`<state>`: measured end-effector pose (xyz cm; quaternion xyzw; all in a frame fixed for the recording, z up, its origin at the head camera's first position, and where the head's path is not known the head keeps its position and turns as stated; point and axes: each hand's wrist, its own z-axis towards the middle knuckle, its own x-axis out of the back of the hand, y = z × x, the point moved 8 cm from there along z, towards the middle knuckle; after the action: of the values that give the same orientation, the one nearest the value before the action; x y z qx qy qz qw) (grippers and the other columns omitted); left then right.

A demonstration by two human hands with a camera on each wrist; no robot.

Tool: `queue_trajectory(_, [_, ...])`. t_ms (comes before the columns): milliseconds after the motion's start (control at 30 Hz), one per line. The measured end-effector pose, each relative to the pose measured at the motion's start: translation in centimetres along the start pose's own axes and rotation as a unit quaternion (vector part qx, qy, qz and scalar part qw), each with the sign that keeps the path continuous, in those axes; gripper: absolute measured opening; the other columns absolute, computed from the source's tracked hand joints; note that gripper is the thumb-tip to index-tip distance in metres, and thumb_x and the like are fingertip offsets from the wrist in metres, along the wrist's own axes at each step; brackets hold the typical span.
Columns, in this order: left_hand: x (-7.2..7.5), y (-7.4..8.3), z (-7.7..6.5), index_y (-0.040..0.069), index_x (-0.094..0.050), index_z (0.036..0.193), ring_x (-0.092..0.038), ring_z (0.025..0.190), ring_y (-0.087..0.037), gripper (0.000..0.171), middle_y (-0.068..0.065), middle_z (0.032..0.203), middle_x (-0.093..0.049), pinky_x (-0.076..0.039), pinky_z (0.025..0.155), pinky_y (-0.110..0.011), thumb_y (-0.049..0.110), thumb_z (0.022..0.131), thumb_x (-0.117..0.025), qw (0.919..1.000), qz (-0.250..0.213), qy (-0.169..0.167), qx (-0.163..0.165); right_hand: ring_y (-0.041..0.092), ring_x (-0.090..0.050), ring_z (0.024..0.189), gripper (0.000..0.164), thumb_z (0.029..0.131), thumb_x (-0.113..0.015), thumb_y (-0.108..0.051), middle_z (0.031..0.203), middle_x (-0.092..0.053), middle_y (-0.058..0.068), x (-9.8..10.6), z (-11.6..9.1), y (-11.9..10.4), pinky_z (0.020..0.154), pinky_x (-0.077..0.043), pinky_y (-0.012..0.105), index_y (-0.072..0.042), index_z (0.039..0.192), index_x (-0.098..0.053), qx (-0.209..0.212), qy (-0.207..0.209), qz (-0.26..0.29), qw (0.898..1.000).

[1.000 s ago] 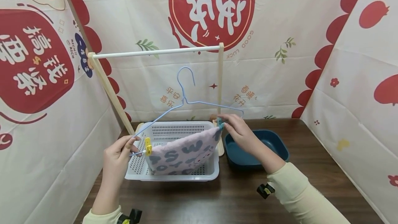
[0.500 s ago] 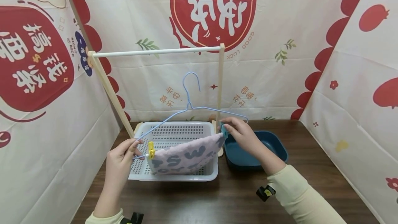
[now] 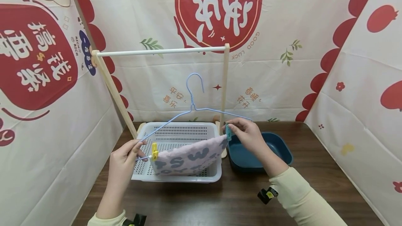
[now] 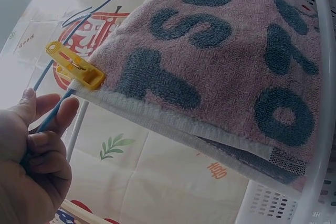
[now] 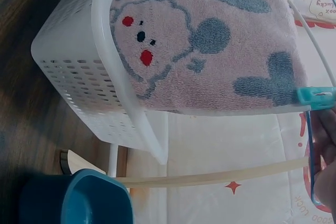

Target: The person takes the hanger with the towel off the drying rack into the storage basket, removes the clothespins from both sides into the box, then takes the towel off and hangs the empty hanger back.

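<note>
A light blue wire hanger stands hook up between the two hands. Over its lower bar hangs a pink towel with grey-blue letters and a cartoon face. A yellow clothespin fastens the towel's left end, and a teal clothespin sits at its right end. My left hand grips the hanger's left corner, fingers curled round the wire. At the other end my right hand pinches the teal clothespin, thumb and fingers at its top. The right wrist view shows only part of this hand, at its edge.
Below the towel, a white perforated basket stands on the dark wooden table. To its right is a dark teal basin. A wooden rack with a white rail rises behind the basket. Printed cloth walls enclose the table.
The hanger, towel and both hands have shifted slightly right, and the hanger's hook has dropped a little. The right hand stays at the teal clothespin, the left hand on the wire.
</note>
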<state>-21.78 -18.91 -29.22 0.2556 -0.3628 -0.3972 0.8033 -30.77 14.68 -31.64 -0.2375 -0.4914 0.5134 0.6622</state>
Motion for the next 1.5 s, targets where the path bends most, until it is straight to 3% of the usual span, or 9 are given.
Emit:
queue_trajectory(200, [0.1,-0.1,0.0,0.005,-0.066,0.088,-0.038,0.041,-0.009,0.011,-0.003,0.055,-0.058,-0.03,0.038,-0.021,0.008,0.089,-0.055,0.9999,0.0,-0.002,0.011,0.014,-0.058,0.097,0.014,0.091,-0.053,-0.014,0.096,-0.066,0.008,0.4,-0.3,-1.3,0.08,-0.047,0.026,-0.008,0.101,-0.061,0.035,0.008,0.022,0.999])
queue_trajectory(433, [-0.4,-0.3,0.0,0.005,-0.066,0.087,-0.049,0.046,-0.008,0.012,-0.002,0.054,-0.058,-0.034,0.041,-0.019,0.008,0.09,-0.054,0.9999,-0.011,-0.011,0.006,0.019,-0.06,0.091,0.015,0.092,-0.052,-0.015,0.095,-0.066,0.007,1.3,-0.4,-0.9,0.077,-0.049,0.029,-0.007,0.101,-0.061,0.043,0.011,0.069,0.997])
queue_trajectory(633, [-0.8,-2.8,-0.1,0.01,-0.067,0.089,-0.047,0.044,-0.009,0.011,0.004,0.054,-0.058,-0.033,0.041,-0.02,0.011,0.089,-0.056,0.9998,-0.016,-0.01,0.006,0.024,-0.06,0.088,0.023,0.092,-0.051,-0.017,0.097,-0.063,0.019,1.7,-0.3,1.0,0.081,-0.047,0.03,0.002,0.103,-0.058,0.024,0.013,0.143,0.989])
queue_trajectory(767, [-0.6,-4.1,-0.1,0.016,-0.066,0.089,-0.044,0.041,-0.01,0.011,0.009,0.056,-0.058,-0.032,0.039,-0.02,0.019,0.09,-0.055,1.0,0.0,0.001,0.0,0.025,-0.059,0.09,0.03,0.092,-0.051,-0.02,0.097,-0.064,0.018,2.2,-0.2,2.7,0.086,-0.043,0.03,0.007,0.106,-0.055,0.013,0.023,0.18,0.983])
queue_trajectory(900, [0.3,-5.0,-0.2,0.019,-0.065,0.089,-0.041,0.041,-0.014,0.013,0.009,0.057,-0.058,-0.031,0.038,-0.022,0.026,0.09,-0.054,0.9991,0.02,0.027,0.025,0.024,-0.056,0.095,0.033,0.092,-0.052,-0.022,0.096,-0.066,0.012,2.8,-0.3,4.3,0.09,-0.039,0.029,0.008,0.107,-0.054,-0.002,0.035,0.189,0.981])
queue_trajectory(1100, [1.1,-5.6,-0.6,0.018,-0.065,0.09,-0.05,0.049,-0.013,0.017,0.006,0.058,-0.058,-0.035,0.042,-0.022,0.03,0.09,-0.053,0.9962,0.028,0.044,0.069,0.021,-0.051,0.104,0.033,0.092,-0.051,-0.026,0.098,-0.065,0.01,3.5,-0.8,6.6,0.092,-0.034,0.024,0.002,0.108,-0.056,-0.039,0.034,0.175,0.983])
queue_trajectory(1333, [0.9,-5.1,-0.4,0.016,-0.065,0.09,-0.047,0.047,-0.015,0.019,0.004,0.059,-0.059,-0.035,0.041,-0.022,0.03,0.09,-0.052,0.9966,0.006,0.047,0.068,0.02,-0.052,0.105,0.035,0.092,-0.049,-0.03,0.103,-0.063,0.015,3.9,-1.5,8.6,0.095,-0.031,0.038,-0.002,0.112,-0.055,-0.063,0.021,0.152,0.986])
queue_trajectory(1500, [0.5,-4.7,-0.6,0.018,-0.064,0.09,-0.045,0.042,-0.015,0.017,0.006,0.058,-0.059,-0.033,0.039,-0.023,0.03,0.091,-0.051,0.9973,0.001,0.044,0.059,0.023,-0.05,0.107,0.037,0.095,-0.044,-0.03,0.108,-0.06,0.018,3.7,-2.0,9.5,0.091,-0.037,0.027,-0.002,0.117,-0.05,-0.058,-0.008,0.162,0.985])
